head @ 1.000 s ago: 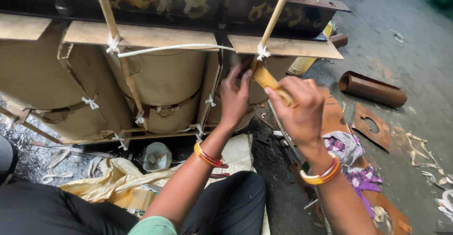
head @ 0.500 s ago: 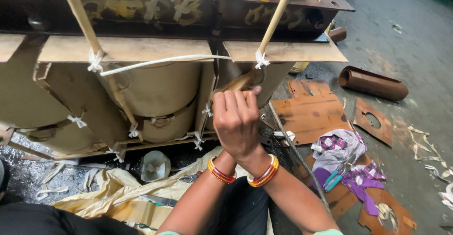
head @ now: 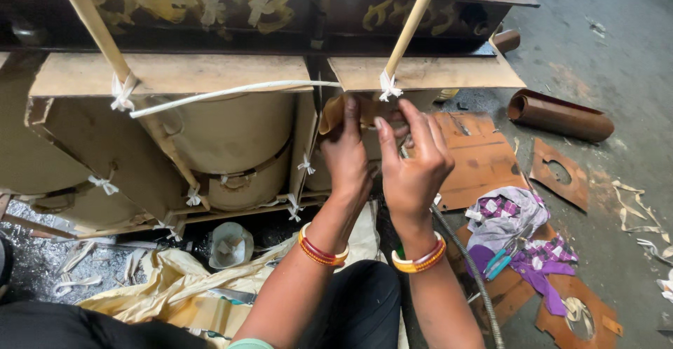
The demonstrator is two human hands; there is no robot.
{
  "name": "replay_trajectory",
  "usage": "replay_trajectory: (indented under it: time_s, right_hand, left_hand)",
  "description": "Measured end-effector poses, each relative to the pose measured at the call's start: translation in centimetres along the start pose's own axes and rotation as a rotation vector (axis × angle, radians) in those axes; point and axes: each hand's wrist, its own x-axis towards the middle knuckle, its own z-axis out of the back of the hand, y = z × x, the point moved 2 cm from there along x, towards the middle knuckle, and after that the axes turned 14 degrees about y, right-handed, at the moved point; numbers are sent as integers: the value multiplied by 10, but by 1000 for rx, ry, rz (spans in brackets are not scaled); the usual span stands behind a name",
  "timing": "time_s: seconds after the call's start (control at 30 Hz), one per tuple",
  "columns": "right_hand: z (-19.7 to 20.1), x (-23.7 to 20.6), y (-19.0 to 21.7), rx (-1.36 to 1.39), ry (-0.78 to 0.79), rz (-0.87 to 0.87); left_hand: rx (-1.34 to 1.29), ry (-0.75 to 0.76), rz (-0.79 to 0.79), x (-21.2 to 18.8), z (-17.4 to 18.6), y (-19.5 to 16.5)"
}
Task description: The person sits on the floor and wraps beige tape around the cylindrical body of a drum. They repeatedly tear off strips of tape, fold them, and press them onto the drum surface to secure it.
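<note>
Left hand [head: 348,154] raised to the gap between two coil cylinders, fingers curled around a rolled sheet of tan insulating paper [head: 335,113] tucked under the right-hand pressboard strip [head: 427,73]. Right hand [head: 412,163] close beside it, fingers spread and loosely bent, fingertips touching the same paper roll; firm grasp or mere touch not clear. Bangles on both wrists. White tape tie [head: 386,86] knotted round a slanting wooden stick [head: 413,23] just above the hands. Brown cardboard tube [head: 559,115] lying well apart on the floor, cut pressboard pieces [head: 559,175] near it, patterned cloth [head: 508,216] beside the right forearm.
</note>
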Motion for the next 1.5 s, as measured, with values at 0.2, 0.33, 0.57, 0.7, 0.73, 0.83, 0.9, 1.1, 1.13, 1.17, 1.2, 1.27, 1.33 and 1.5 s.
replay_trajectory:
  time_s: [0.2,0.33,0.57,0.7,0.73,0.83,0.9,1.1,1.13,1.17,1.2,1.27,1.33,1.5]
  right_hand:
    - [-27,12,-22,30,14,-90]
    - [-30,14,-20,-78,-26,13]
    - [-34,11,-22,-100,-11,11]
    - [-27,7,-26,-89,5,107]
    - [-24,7,-29,-80,36,98]
    - [-14,6,-39,-92,120,93]
    - [-9,5,-45,-151,155,140]
    - [-4,8,-51,-255,255,113]
    - [-2,8,-50,-263,270,124]
    - [1,9,-49,-271,284,133]
    - [4,9,-48,-280,296,141]
    - [8,9,-45,-288,325,154]
    - [12,9,-42,-320,308,241]
    - [16,13,-35,-366,276,501]
  left_hand:
    - [128,52,-226,-1,-2,3]
    - [225,-45,49,-2,8,13]
    - [-90,216,-268,-37,11,1]
    - [136,282,-320,-38,5,-21]
    - [209,276,-332,-37,3,-26]
    - [396,246,-278,-32,-1,-34]
    - [467,216,-146,-24,0,-33]
    - [752,217,-416,-7,5,-23]
    - [752,217,-370,-4,8,-20]
    - [752,220,-323,-2,10,-17]
    - [751,224,-278,1,12,-15]
    - [773,257,-171,5,16,-13]
    - [755,282,-134,4,18,-13]
    - [602,308,-159,-4,18,-15]
